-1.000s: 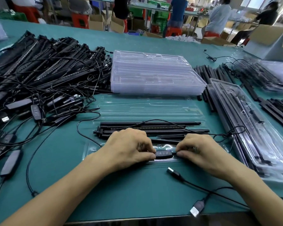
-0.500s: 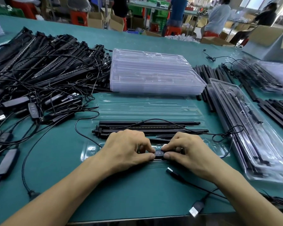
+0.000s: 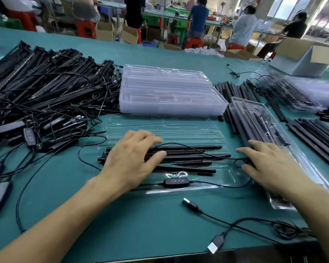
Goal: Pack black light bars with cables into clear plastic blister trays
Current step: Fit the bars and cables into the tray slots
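Nothing is being gripped: the left hand (image 3: 133,160) is being held open, fingers spread wide, over the left part of the black light bars (image 3: 188,152), and the right hand (image 3: 270,164) is being held flat, fingers straight, at the right end of the clear blister tray (image 3: 179,128). The bars are lying in the tray's middle channels, the inline controller (image 3: 176,182) in its near slot. A USB plug (image 3: 215,245) is lying on the green table (image 3: 141,224), nearer. Stacked empty trays (image 3: 169,92) are sitting beyond, a tangled heap of bars (image 3: 46,88) to the left, a filled tray (image 3: 258,118) to the right
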`<state>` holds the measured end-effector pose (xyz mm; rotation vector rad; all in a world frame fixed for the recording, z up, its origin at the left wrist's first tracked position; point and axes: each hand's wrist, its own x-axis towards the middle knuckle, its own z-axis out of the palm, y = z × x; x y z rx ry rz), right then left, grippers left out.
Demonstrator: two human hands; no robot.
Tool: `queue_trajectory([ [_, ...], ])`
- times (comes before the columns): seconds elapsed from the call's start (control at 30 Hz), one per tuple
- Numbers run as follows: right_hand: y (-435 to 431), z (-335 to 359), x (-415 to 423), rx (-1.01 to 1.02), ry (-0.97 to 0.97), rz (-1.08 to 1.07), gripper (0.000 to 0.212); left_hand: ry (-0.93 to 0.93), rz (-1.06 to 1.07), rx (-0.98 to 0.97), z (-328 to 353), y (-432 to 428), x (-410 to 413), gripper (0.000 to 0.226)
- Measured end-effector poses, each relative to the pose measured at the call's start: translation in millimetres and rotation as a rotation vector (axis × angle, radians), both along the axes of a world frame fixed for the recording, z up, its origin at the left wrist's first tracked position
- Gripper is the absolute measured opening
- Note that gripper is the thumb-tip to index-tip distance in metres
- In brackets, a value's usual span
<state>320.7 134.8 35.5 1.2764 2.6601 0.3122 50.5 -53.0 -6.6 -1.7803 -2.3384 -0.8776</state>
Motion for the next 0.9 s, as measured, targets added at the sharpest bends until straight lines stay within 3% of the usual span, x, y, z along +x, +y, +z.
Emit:
queue_trajectory([
  [0.1, 1.2, -10.7, -5.2, 0.099, -0.133, -0.030, 0.043, 0.005, -0.078, -0.297, -5.1, 11.4, -8.7, 0.071],
  [0.2, -1.3, -17.9, -5.3, 0.192, -0.128, -0.063, 0.035, 0.131, -0.124, -0.376, -18.1, 11.6, -8.2, 0.076],
  [0.27, -6.1, -21.6, -3.2, 0.239, -0.042, -0.074, 0.032, 0.193, -0.120, -0.376, -23.0, 10.8, -8.3, 0.079],
  [0.43, -20.7, -24.1, -1.9, 0.253, 0.381, 0.072, 0.011, 0.227, -0.124, -0.349, -23.0, 11.1, -15.1, 0.084],
  [0.57, -19.9, -27.3, -16.8, -0.014, 0.374, 0.115, 0.022, 0.262, -0.128, -0.366, -22.9, 7.8, -22.5, 0.080],
  [0.67, -24.1, -33.8, -28.5, -0.194, 0.560, 0.145, 0.018, 0.248, -0.133, -0.372, -20.7, 5.8, -32.1, 0.079],
  [0.83, -30.3, -47.8, -35.7, -0.351, 0.717, 0.172, 0.014, 0.221, -0.150, -0.386, -16.0, 5.1, -32.1, 0.079],
  [0.9, -31.2, -50.4, -33.9, -0.340, 0.745, 0.180, 0.013, 0.191, -0.139, -0.308, -9.5, 5.7, -24.4, 0.073],
])
